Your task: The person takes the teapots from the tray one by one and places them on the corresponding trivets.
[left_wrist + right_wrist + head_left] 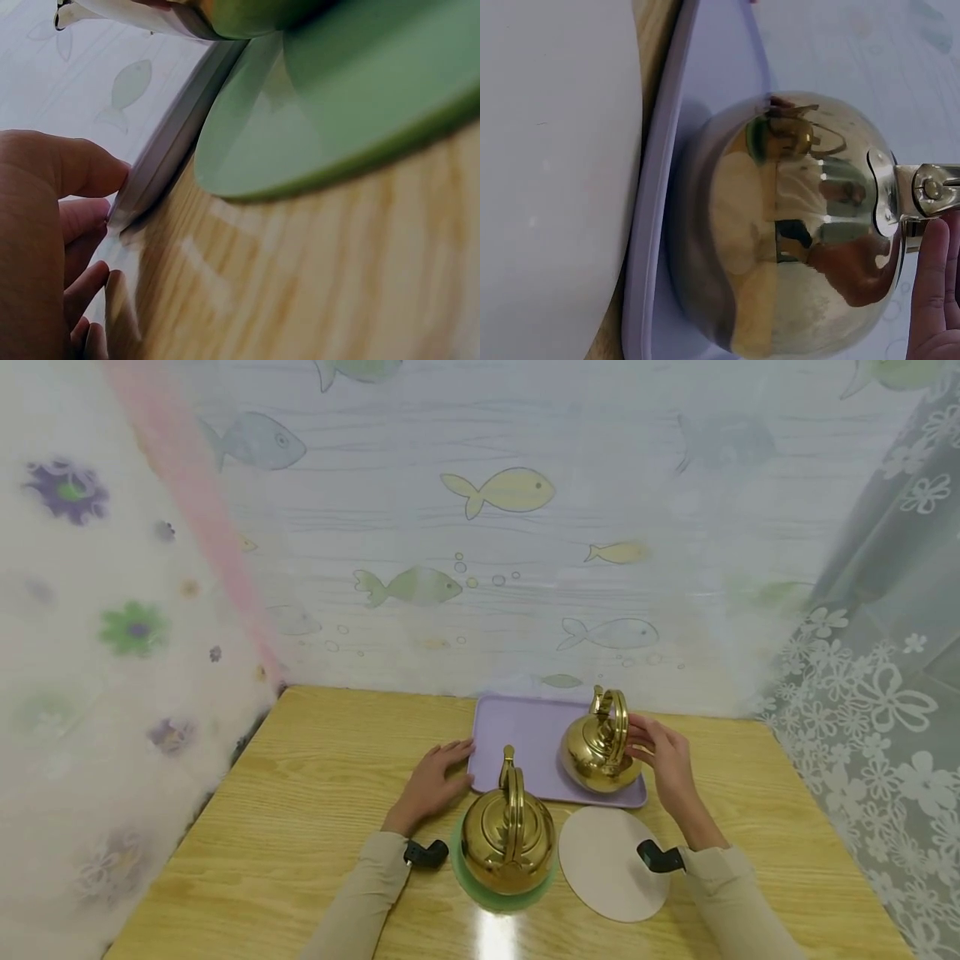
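In the head view, a gold kettle [581,756] stands upright on the right end of a lilac tray [510,727], its hoop handle raised. My right hand [667,760] is beside that kettle, fingers extended right up to the handle. From the right wrist, a fingertip [934,240] shows close under the handle's metal hinge [930,191]. The left hand [435,781] lies at the tray's left edge, its thumb [97,169] and fingertips touching the rim. A second gold kettle [487,843], nearer me, rests on a round green mat [498,900].
A round off-white mat [607,868] lies right of the green one, just in front of the tray. The wooden table [337,777] backs onto a fish-print curtain [420,635]. Flowered curtains hang on the left and right sides.
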Motion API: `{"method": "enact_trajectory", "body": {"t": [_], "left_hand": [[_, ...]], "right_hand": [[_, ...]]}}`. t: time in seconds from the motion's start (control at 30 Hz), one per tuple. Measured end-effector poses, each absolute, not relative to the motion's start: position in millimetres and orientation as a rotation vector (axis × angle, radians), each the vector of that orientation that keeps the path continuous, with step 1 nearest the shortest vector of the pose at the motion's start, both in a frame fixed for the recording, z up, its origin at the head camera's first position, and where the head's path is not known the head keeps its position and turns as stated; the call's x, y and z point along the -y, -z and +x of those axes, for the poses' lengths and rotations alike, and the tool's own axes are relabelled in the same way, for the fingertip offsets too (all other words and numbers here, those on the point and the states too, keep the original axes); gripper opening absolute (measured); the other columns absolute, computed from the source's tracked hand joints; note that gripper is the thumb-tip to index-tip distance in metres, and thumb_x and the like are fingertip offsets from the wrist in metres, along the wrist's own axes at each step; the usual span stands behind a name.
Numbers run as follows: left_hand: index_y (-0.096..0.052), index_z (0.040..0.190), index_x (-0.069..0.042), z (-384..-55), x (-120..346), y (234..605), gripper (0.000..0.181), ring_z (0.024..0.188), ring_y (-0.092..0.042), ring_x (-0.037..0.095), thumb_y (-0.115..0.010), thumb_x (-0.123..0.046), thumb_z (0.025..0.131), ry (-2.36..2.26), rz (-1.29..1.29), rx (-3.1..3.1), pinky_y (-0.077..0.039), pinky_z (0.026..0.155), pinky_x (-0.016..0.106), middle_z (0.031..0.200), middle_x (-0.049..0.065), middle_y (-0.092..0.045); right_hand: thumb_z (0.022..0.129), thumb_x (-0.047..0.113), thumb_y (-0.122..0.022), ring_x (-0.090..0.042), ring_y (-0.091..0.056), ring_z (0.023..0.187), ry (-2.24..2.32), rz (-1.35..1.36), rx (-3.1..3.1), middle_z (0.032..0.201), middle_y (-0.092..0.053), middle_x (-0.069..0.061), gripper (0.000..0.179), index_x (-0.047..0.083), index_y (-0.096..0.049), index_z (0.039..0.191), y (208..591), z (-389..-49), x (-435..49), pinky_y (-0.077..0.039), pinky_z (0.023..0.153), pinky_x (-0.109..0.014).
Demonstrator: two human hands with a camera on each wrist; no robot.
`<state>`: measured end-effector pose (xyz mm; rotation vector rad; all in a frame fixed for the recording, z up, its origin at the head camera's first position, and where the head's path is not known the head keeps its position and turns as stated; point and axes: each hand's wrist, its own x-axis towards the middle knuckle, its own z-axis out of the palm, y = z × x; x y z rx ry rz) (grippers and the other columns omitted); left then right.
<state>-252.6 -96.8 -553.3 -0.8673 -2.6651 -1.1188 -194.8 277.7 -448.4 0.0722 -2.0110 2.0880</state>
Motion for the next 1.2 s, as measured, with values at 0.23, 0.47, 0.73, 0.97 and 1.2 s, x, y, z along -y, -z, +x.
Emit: {"method": "enact_trajectory", "body": {"t": [0.23,0.47,0.73,0.97,1.2], "left_hand": [[-0.057,0.145,-0.004,-254.4,96.9,554.7,0.056,0.144,-0.044,0.034,-0.066,-0.026,0.094,1.105,-0.874,2.673,-0.022,0.126,0.055,0.153,0.007,-0.052],[-0.057,0.144,-0.003,-254.6,96.1,555.4,0.056,0.143,-0.046,0.035,-0.066,-0.025,0.093,1.101,-0.88,2.657,-0.023,0.125,0.055,0.152,0.008,-0.053],[-0.057,0.144,-0.004,-255.4,96.4,557.6,0.056,0.143,-0.046,0.034,-0.065,-0.026,0.093,1.092,-0.873,2.661,-0.023,0.125,0.054,0.152,0.008,-0.053],[-0.057,0.144,-0.004,-254.6,96.7,557.0,0.056,0.143,-0.046,0.034,-0.065,-0.026,0.093,1.096,-0.861,2.665,-0.024,0.125,0.055,0.152,0.007,-0.053],[-0.057,0.144,-0.004,-251.5,95.6,557.1,0.056,0.143,-0.046,0.034,-0.064,-0.026,0.093,1.078,-0.855,2.665,-0.025,0.125,0.055,0.152,0.007,-0.054]], "right_hand": [[0.11,0.035,-0.043,-0.003,-0.069,0.088,-2.108,0.052,2.065,0.095,-0.074,0.013,0.033,0.013,-0.068,0.111,445.2,-202.1,-274.3,-0.058,0.073,-0.017],[0.11,0.041,-0.04,-0.009,-0.072,0.088,-2.14,0.133,2.122,0.096,-0.077,0.003,0.056,-0.007,-0.065,0.125,443.2,-206.9,-271.8,-0.06,0.076,-0.022],[0.111,0.036,-0.037,-0.011,-0.071,0.084,-2.18,0.185,2.13,0.095,-0.074,0.002,0.055,-0.011,-0.062,0.126,440.3,-211.6,-267.2,-0.062,0.078,-0.026],[0.108,0.038,-0.045,-0.009,-0.068,0.083,-2.197,0.213,2.136,0.094,-0.071,0.003,0.047,-0.002,-0.064,0.126,439.0,-214.6,-268.6,-0.061,0.077,-0.023],[0.106,0.033,-0.053,-0.006,-0.068,0.084,-2.228,0.154,2.113,0.097,-0.069,0.004,0.035,0.003,-0.062,0.121,436.5,-212.3,-270.6,-0.059,0.076,-0.019]]}}
